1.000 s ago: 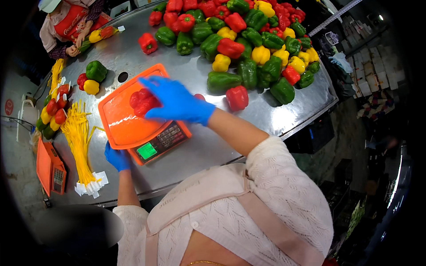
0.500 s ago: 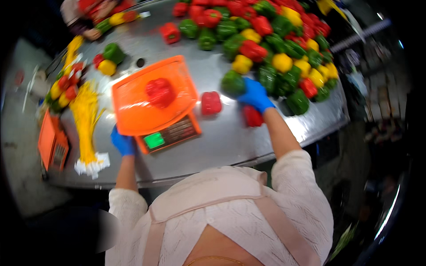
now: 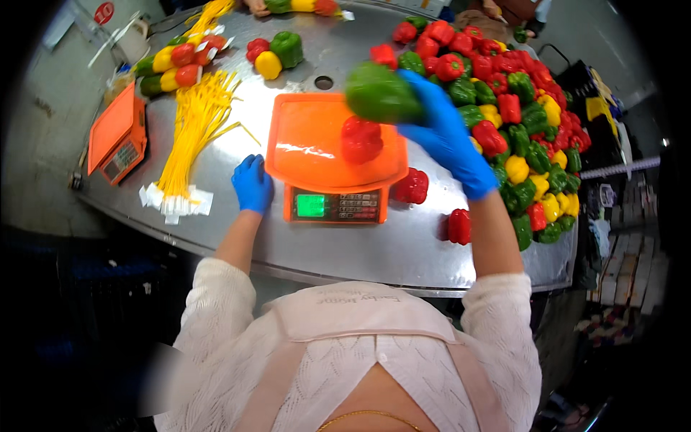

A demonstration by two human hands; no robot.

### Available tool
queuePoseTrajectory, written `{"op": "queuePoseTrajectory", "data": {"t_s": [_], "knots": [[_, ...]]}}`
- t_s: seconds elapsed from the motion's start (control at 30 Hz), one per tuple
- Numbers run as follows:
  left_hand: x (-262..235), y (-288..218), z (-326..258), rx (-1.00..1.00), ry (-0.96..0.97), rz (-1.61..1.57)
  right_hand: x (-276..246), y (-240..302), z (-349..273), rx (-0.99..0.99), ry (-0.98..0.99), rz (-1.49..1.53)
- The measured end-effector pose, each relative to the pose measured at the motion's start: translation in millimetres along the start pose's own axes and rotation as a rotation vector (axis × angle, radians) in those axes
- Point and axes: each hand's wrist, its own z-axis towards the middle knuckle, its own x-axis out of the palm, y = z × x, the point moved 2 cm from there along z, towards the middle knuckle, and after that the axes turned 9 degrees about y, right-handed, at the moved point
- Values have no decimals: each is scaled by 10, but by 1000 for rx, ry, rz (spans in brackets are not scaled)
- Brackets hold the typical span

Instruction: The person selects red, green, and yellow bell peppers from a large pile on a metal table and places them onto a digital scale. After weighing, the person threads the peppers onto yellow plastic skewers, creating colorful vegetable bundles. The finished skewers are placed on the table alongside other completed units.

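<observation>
My right hand (image 3: 450,137), in a blue glove, is closed on a green bell pepper (image 3: 381,93) held up over the scale's right side. On the orange pan of the weighing scale (image 3: 306,133) sits a red bell pepper (image 3: 361,140), close below the green one in view. My left hand (image 3: 252,186), also gloved in blue, rests on the table just left of the scale. Its fingers are loosely bent and slightly apart, with nothing in them. One red bell pepper (image 3: 412,186) lies against the scale's right side, and another (image 3: 459,226) is near my right forearm.
A large heap of red, green and yellow peppers (image 3: 518,169) covers the table's right. To the left lie yellow ties (image 3: 188,137) with white tags, a second orange scale (image 3: 119,137), bundled peppers (image 3: 180,75) and three loose peppers (image 3: 268,65). Another person's hand (image 3: 257,7) is at the far edge.
My right hand has lifted the green pepper from the heap's edge and brought it left over the scale. My left hand has come away from the scale's edge. The whole view has shifted.
</observation>
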Motion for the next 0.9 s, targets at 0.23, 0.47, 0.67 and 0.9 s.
{"op": "queuePoseTrajectory", "data": {"t_s": [0.23, 0.47, 0.67, 0.9], "knots": [[-4, 18, 40, 61, 4, -39, 1139, 81, 980, -68, 465, -733], [37, 38, 19, 50, 25, -24, 848, -7, 683, 116, 418, -592], [-1, 61, -40, 70, 23, 10, -230, -573, -169, 4, -122, -193], [-57, -129, 12, 56, 17, -116, -1077, -1792, -1825, 772, -277, -445]]}}
